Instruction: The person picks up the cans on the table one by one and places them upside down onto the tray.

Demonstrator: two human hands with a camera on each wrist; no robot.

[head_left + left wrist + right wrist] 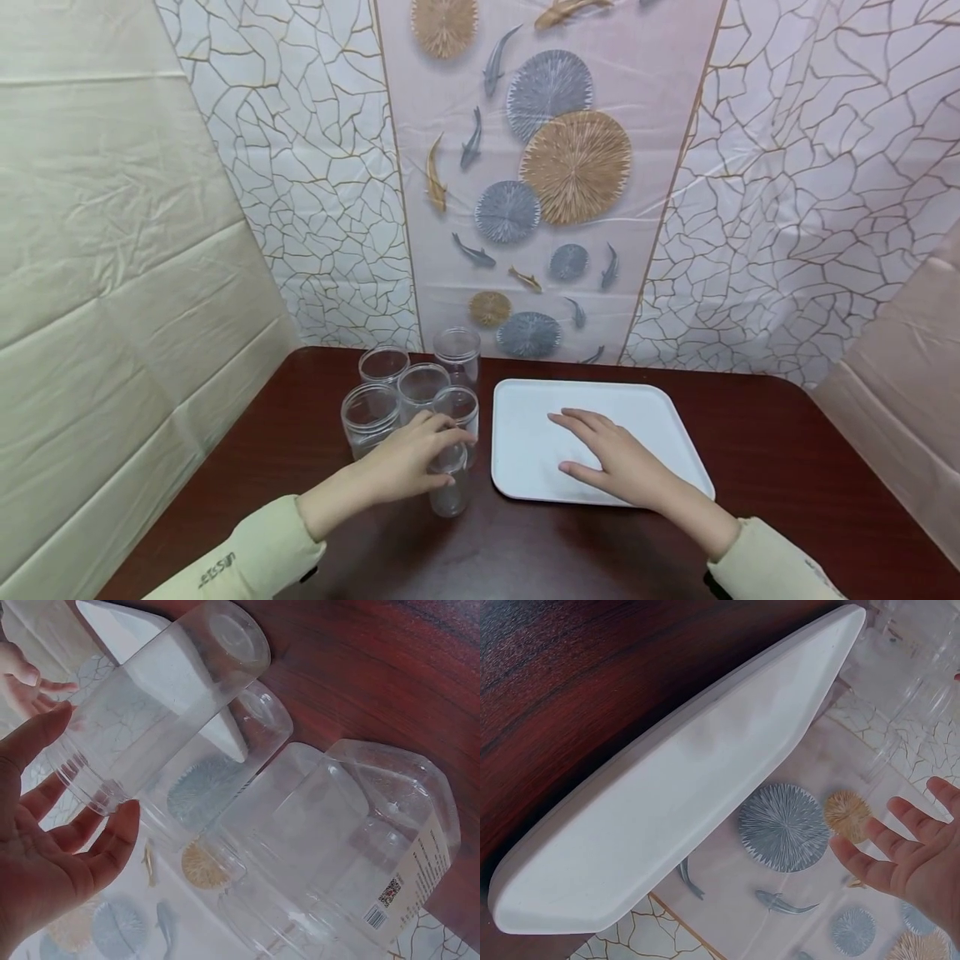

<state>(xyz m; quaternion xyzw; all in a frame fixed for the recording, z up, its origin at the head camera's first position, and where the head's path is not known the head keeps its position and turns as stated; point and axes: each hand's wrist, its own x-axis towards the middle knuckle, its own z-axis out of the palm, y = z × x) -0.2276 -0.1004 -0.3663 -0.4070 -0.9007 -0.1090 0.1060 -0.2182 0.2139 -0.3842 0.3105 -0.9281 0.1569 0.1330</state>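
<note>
My left hand (405,458) holds a slim clear plastic jar (448,500) from above, with thumb and fingers round its threaded neck. In the left wrist view this jar (172,697) is see-through and has no lid; I cannot tell if its base touches the table. Several more clear jars (369,410) stand close together just behind and to the left. Over the white tray (521,417), my right hand (618,458) hovers with spread fingers and nothing in it. The right wrist view shows the same hand (915,859) apart from the tray (682,772).
A dark reddish-brown table (780,467) carries everything. One wide jar bears a printed label (420,881) with a barcode. Behind the table hangs a patterned cloth (525,275), and a pale cloth wall (112,275) stands on the left.
</note>
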